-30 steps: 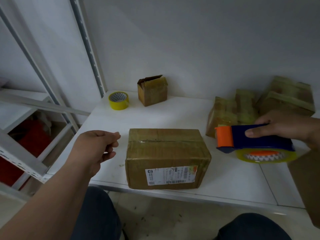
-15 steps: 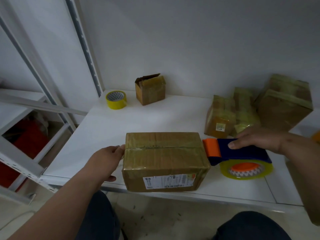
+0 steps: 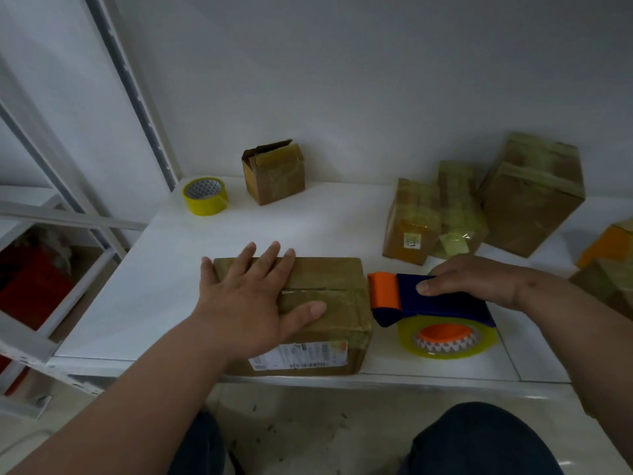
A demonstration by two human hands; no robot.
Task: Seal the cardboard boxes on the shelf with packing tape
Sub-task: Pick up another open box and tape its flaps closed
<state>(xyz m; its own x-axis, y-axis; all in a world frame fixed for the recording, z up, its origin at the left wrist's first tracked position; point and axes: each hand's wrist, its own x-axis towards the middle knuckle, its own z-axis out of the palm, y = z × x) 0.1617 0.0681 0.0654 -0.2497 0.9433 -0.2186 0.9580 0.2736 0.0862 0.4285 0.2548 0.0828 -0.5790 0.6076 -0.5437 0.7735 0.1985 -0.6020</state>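
Observation:
A brown cardboard box (image 3: 337, 303) with a white shipping label lies at the front edge of the white shelf (image 3: 308, 231). My left hand (image 3: 251, 293) lies flat on its top with fingers spread. My right hand (image 3: 476, 281) grips a blue and orange tape dispenser (image 3: 428, 303) holding a clear tape roll. The dispenser's orange end touches the box's right top edge.
A yellow tape roll (image 3: 205, 195) and a small box with a raised flap (image 3: 274, 171) stand at the back left. Several taped boxes (image 3: 527, 197) cluster at the back right. A metal shelf upright (image 3: 137, 94) rises on the left. My knees show below the shelf.
My left hand moved from the box's left side onto its top and spread flat. The dispenser stayed against the box's right edge.

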